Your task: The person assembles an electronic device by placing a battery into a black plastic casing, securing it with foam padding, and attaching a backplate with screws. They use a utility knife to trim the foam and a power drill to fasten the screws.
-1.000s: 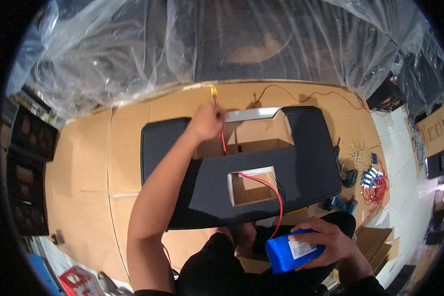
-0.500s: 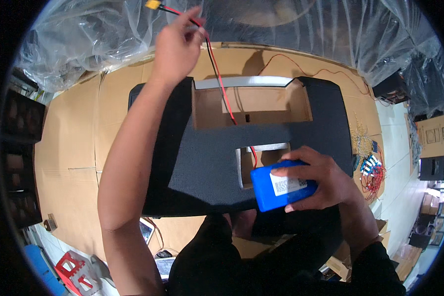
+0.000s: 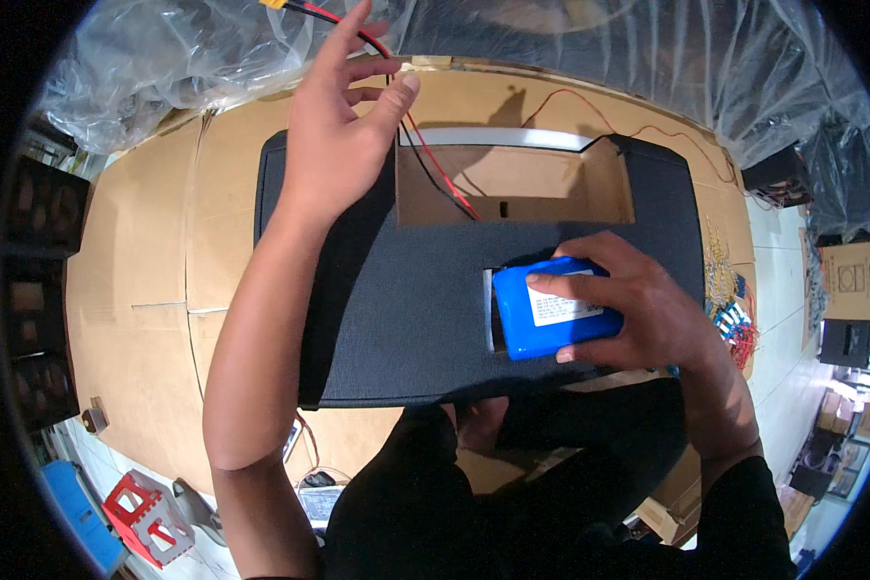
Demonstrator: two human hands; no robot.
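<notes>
In the head view, the blue pack [image 3: 556,309] has been brought up since half a second ago: then it was held at the lower side of the small opening [image 3: 489,314] in the black box [image 3: 396,319], and now this opening is almost wholly covered by it, so that only the edge at 9 o'clock is seen. Whether any part of the pack is already inside cannot be told. The yellow connector [image 3: 274,3], at 11 o'clock, has come nearer to the upper rim and is now partly cut off.

The pack lies at 3 to 4 o'clock from the middle of the view. It is rectangular, with smooth, shiny wrapping and rounded edges, and a white label [image 3: 561,302] is carried on its upper face. It is gripped firmly by the right hand [image 3: 643,309], with a finger laid across the label. The left hand [image 3: 343,145] is raised at 11 o'clock, its fingers loosely parted; the red and black cable [image 3: 464,203] is led past them, but whether it is pinched cannot be told. The cable's lower end is seen within the larger opening [image 3: 551,174], at 1 o'clock.
</notes>
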